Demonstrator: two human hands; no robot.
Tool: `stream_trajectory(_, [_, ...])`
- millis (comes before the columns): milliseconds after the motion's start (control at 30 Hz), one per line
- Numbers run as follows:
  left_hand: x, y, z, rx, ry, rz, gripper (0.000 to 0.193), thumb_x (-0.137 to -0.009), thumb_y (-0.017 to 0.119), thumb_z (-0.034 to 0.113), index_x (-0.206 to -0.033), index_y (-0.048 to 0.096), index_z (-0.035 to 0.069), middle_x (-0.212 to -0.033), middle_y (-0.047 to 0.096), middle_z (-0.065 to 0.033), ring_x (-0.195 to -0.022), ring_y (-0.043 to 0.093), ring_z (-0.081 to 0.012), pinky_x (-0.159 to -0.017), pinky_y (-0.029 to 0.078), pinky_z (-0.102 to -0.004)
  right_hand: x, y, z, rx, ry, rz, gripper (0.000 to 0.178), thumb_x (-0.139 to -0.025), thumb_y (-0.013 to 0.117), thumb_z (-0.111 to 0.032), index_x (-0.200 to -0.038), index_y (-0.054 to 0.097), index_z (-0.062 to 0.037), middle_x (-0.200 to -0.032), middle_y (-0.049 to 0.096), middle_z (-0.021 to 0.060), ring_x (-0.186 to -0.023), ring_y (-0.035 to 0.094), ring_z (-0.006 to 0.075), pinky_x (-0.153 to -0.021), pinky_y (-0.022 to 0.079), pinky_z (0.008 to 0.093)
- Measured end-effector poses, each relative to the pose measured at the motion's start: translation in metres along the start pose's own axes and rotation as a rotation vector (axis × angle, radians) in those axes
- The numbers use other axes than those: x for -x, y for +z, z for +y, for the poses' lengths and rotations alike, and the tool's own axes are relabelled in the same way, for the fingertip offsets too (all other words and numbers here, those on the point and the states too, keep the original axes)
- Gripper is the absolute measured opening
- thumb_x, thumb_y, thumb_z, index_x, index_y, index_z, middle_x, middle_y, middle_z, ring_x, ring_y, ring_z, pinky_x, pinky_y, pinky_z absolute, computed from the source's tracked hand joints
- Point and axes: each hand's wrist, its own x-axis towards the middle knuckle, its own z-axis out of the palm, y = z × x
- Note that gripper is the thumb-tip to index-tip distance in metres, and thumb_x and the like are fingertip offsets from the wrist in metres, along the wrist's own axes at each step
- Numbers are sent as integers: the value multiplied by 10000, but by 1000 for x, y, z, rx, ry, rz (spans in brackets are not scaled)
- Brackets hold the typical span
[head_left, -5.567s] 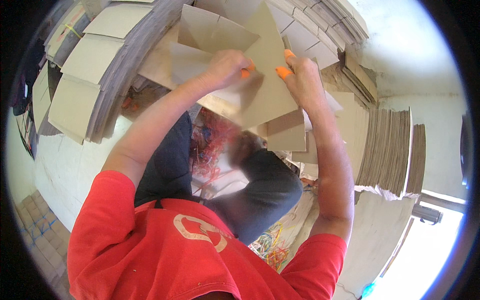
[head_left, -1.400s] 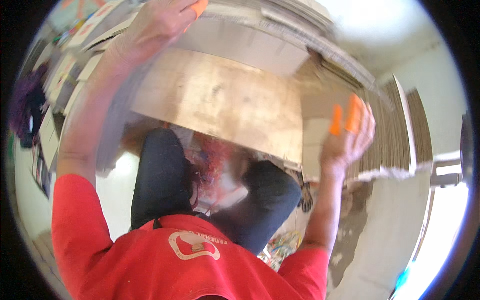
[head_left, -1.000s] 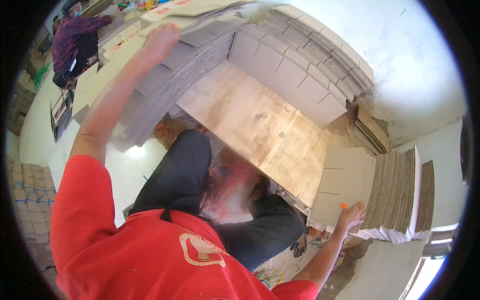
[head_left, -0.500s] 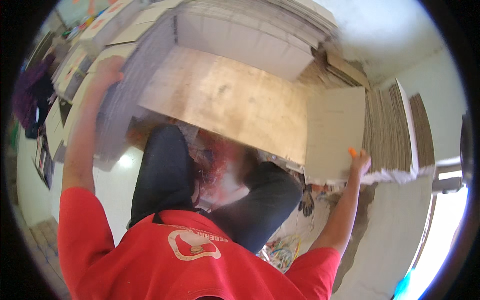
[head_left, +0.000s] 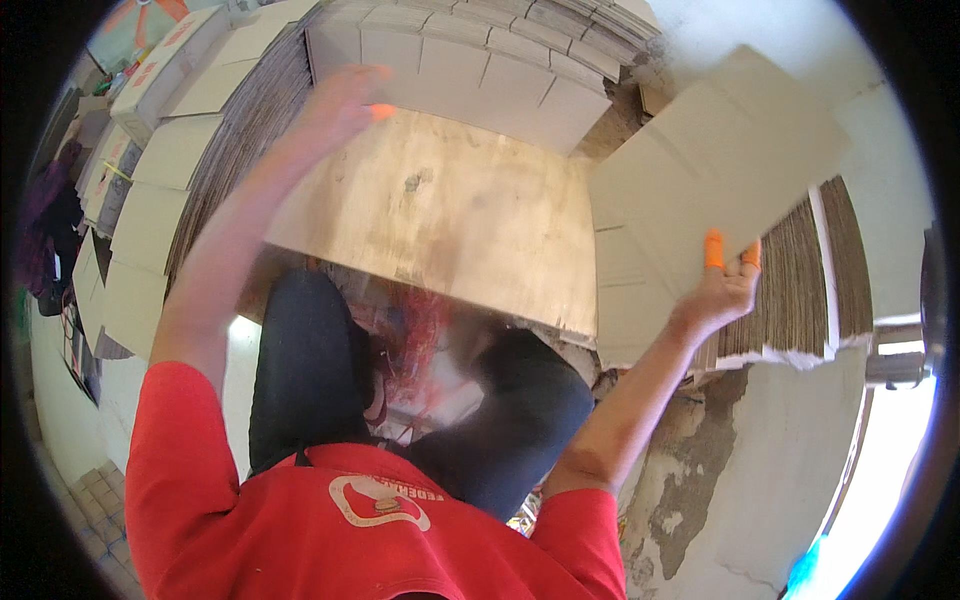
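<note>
- From where I stand, the right hand (head_left: 728, 285) looks closed in a pinch on the lower edge of a pale beige, flat, four-cornered cardboard sheet (head_left: 740, 140); its orange fingertip covers (head_left: 714, 248) show against the near face, but I can't see what grips behind.
- The sheet leans up and away beyond that pinch, tilted above the tall stack of beige cardboard sheets (head_left: 790, 295), whose layered edges sit just right of the grip.
- Held by one edge, a panel this broad will probably swing or bend, so I'd keep the wrist steady and the pinch firm without creasing the card.
- I'd also check that only one sheet is caught, and clear the slit sheet (head_left: 625, 285) lying left of the grip before turning.
- The left hand (head_left: 350, 100), blurred, is well to the left of the grip, thumb and finger apart, with nothing I can see between them; it seems free to steady the far edge.
- Left of the grip spreads a pale, stained plywood board (head_left: 480, 200).
- Beyond the board runs a row of slit beige cardboard stacks (head_left: 430, 65); more piled cardboard (head_left: 195, 145) stands at its far left.
- Right of the grip, past the stack, rises a whitish wall (head_left: 885, 260), with a glaring bright opening (head_left: 890, 430) nearer the wearer.
</note>
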Motion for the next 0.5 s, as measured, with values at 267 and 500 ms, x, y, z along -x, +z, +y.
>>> stream_trajectory(267, [-139,105,63,-37,168,-129,498,-749,752,174,-1164,510,42,-1134,566,-116,-1140,477,-283,-973,398,-439,33,63,3,263,-39,-145,516,-744,759,42,-1235,612,-16,-1029,691,-30,-524,240,63,-442,292,200])
stream_trajectory(500, [-182,169,50,-222,218,-8,432,-733,716,60,-1125,536,65,-1074,562,-95,-1098,498,-267,-925,434,-393,29,79,19,93,19,-125,629,-756,726,101,-1337,543,-56,-886,592,-99,-580,276,45,-559,375,123])
